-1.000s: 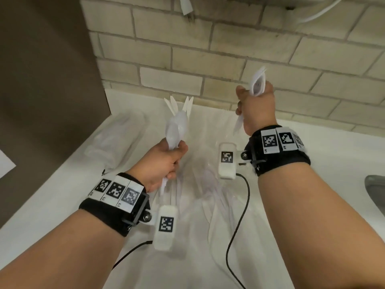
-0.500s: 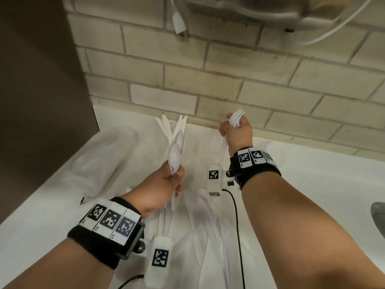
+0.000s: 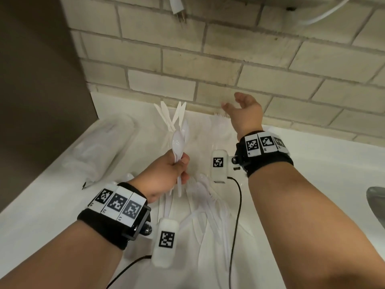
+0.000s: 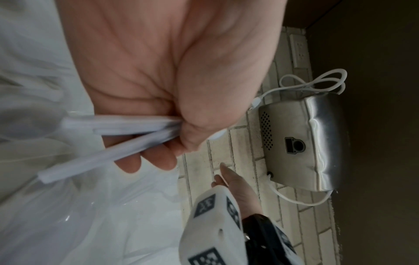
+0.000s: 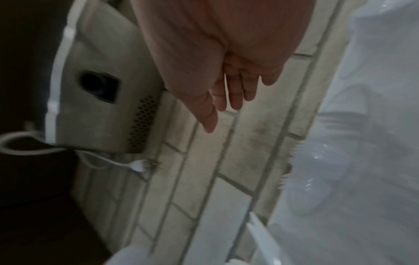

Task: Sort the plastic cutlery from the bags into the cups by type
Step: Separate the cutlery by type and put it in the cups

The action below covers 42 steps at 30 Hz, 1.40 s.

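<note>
**Q:** Two hands up over a white counter — what's each doing?

**A:** Left hand [image 3: 164,176] has fingers curled round a few white plastic spoons [image 3: 179,140], bowls up, handles hanging out below the fist. Long axis near upright, tilted a bit away from the person. Right hand [image 3: 245,113] is spread, fingers relaxed, holding nothing, close to the pale brick wall [image 3: 229,65].

**Q:** Which way's the spoons' target?

**A:** Can't tell for sure. The cups are clear plastic and hard to make out. One just ahead of the left hand holds white plastic knives [image 3: 170,115], fanned, blades up. Another, directly below the right hand, shows white fork tines [image 3: 218,115] at its rim. No spoon cup is plainly visible; prob. between or beside those, so the left hand is nearer.

**Q:** And the rest?

**A:** Loose white cutlery pile [image 3: 210,205] lies between the forearms, nearer the person. Clear plastic bag [image 3: 100,147] lies well left of the left hand.
</note>
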Available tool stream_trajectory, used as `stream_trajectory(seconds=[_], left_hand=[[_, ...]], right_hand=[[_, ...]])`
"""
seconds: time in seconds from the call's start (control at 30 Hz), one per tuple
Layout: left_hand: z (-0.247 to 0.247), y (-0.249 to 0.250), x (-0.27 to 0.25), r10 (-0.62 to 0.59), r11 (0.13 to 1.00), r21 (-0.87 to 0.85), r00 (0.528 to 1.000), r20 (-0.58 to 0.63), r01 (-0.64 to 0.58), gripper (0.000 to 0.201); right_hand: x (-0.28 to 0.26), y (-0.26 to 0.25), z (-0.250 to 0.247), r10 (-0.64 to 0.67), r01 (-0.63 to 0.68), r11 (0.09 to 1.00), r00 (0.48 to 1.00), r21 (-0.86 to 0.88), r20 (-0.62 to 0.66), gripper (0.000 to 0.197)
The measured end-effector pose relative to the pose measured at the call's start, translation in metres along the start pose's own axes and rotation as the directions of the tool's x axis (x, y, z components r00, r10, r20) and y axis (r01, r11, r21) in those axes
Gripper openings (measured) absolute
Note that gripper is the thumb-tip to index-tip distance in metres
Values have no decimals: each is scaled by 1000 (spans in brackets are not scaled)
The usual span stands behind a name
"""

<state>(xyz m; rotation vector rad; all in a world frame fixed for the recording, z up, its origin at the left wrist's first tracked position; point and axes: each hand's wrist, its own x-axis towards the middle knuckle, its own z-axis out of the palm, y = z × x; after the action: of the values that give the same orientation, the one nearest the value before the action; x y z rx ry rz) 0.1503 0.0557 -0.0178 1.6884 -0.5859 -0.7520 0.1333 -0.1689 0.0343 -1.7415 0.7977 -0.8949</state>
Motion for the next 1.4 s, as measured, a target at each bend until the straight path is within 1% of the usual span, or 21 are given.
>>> stream_trajectory(seconds=[0.07, 0.13, 0.17, 0.23, 0.27, 0.33, 0.4, 0.47, 0.53, 0.6, 0.67, 0.77, 0.83, 0.9, 0.97, 1.03, 1.1, 1.17, 1.23, 1.3, 1.4], left_hand=[[3, 3, -4, 29, 1000, 5, 999, 20, -29, 15], [6, 5, -9, 43, 998, -40, 998, 52, -41, 15], [9, 7, -12, 44, 997, -64, 997, 69, -40, 14], [14, 11, -19, 48, 997, -61, 993, 109, -42, 15], [17, 13, -22, 46, 999, -23, 992, 121, -44, 16], [22, 19, -29, 46, 993, 106, 990, 134, -60, 21], [27, 26, -36, 83, 971, 209, 985, 152, -115, 21], [31, 31, -42, 119, 949, 270, 978, 173, -163, 27], [37, 35, -46, 139, 936, 299, 976, 169, -185, 21], [42, 37, -48, 157, 926, 317, 973, 168, -204, 5], [47, 40, -48, 149, 903, 372, 969, 199, -215, 17], [53, 44, -50, 166, 889, 379, 952, 256, -257, 6], [58, 46, -53, 206, 882, 365, 940, 272, -298, 13], [65, 47, -55, 233, 877, 355, 932, 277, -324, 11], [69, 44, -54, 221, 879, 358, 934, 279, -314, 9], [68, 40, -51, 183, 874, 386, 937, 299, -294, 21], [64, 36, -49, 146, 906, 338, 936, 320, -257, 28], [57, 33, -45, 115, 943, 267, 946, 303, -200, 29], [43, 27, -38, 89, 949, 281, 974, 209, -147, 24], [28, 20, -32, 53, 932, 353, 994, 98, -85, 19], [14, 7, -29, -15, 819, 574, 999, 38, -9, 31]], right_hand=[[-25, -15, -5, -53, 52, 998, 998, 20, 23, 36], [-56, -26, -11, -60, 40, 993, 982, 111, 181, 33], [-72, -29, -14, -61, 23, 992, 951, 127, 303, 40], [-100, -31, -20, -53, -4, 994, 850, 108, 524, 61], [-111, -31, -23, -56, 13, 997, 811, 78, 582, 69], [-127, -30, -26, -75, 128, 991, 793, -44, 605, 70], [-139, -29, -29, -75, 203, 967, 801, -152, 593, 55], [-145, -28, -33, -52, 220, 950, 809, -220, 586, 43], [-148, -28, -40, -47, 235, 933, 829, -271, 558, 43], [-150, -31, -46, -68, 226, 941, 855, -252, 514, 46], [-152, -34, -52, -75, 219, 947, 862, -236, 501, 38], [-152, -34, -64, 2, 200, 926, 845, -320, 535, 25], [-150, -32, -73, 48, 154, 935, 837, -320, 546, 25], [-149, -30, -80, 52, 141, 937, 848, -320, 527, 22], [-148, -26, -84, 40, 160, 926, 861, -343, 508, 21], [-147, -24, -90, 40, 165, 920, 863, -356, 504, 20], [-138, -27, -100, 64, 104, 943, 876, -316, 477, 18], [-121, -34, -113, 63, 56, 960, 912, -275, 405, 18], [-98, -43, -127, -20, 120, 938, 956, -327, 294, 19], [-74, -50, -139, -138, 200, 859, 977, -470, 164, 28], [-45, -51, -147, -292, 236, 751, 956, -617, 10, 36]])
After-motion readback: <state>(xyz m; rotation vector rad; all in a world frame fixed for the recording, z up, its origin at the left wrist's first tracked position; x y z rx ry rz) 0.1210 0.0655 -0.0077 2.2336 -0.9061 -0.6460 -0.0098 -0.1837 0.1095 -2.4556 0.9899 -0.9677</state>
